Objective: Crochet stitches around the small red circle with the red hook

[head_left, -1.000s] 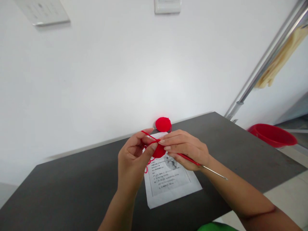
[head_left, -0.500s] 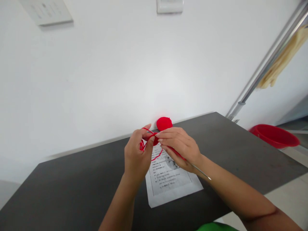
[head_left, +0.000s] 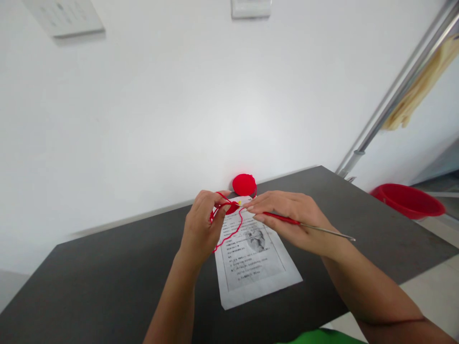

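The left hand (head_left: 202,223) pinches the red yarn piece (head_left: 232,209) over the paper (head_left: 256,277), seemingly to steady it; the right hand (head_left: 304,209) is closed around the hook (head_left: 283,218), probably to guide its tip precisely.

Illegible print on paper sheet (head_left: 251,267)

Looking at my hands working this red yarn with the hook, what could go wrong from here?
The loose yarn strand, seen against the printed sheet, might snag or tangle. The red-handled hook has a metal shaft jutting past your right hand, which could catch on something. The small red piece pinched in your left hand might slip.
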`<state>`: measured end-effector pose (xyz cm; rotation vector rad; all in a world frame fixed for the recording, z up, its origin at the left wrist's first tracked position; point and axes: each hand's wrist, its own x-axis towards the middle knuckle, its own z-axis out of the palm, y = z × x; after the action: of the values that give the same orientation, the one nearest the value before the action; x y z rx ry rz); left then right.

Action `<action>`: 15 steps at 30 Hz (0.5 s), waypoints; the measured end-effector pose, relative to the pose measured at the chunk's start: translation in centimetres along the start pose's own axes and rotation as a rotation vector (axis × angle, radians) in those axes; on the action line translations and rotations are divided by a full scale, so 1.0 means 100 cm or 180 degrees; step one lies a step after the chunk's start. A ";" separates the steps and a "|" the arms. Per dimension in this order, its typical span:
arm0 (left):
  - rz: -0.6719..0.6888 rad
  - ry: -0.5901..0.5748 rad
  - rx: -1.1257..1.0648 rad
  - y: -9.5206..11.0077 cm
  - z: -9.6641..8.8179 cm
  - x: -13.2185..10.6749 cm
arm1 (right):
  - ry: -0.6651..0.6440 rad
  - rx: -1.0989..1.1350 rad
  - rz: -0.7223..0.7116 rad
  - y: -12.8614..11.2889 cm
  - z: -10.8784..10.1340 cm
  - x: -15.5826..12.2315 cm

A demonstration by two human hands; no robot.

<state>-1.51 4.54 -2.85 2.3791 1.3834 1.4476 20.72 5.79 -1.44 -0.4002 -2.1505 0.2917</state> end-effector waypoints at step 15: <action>-0.2186 -0.0716 -0.3138 -0.003 -0.012 -0.001 | 0.0597 0.2183 0.0677 0.021 0.023 0.006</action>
<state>-2.54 4.18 -2.36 1.2351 0.9267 1.1791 18.91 7.79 -3.01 -0.2402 -1.6941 1.0297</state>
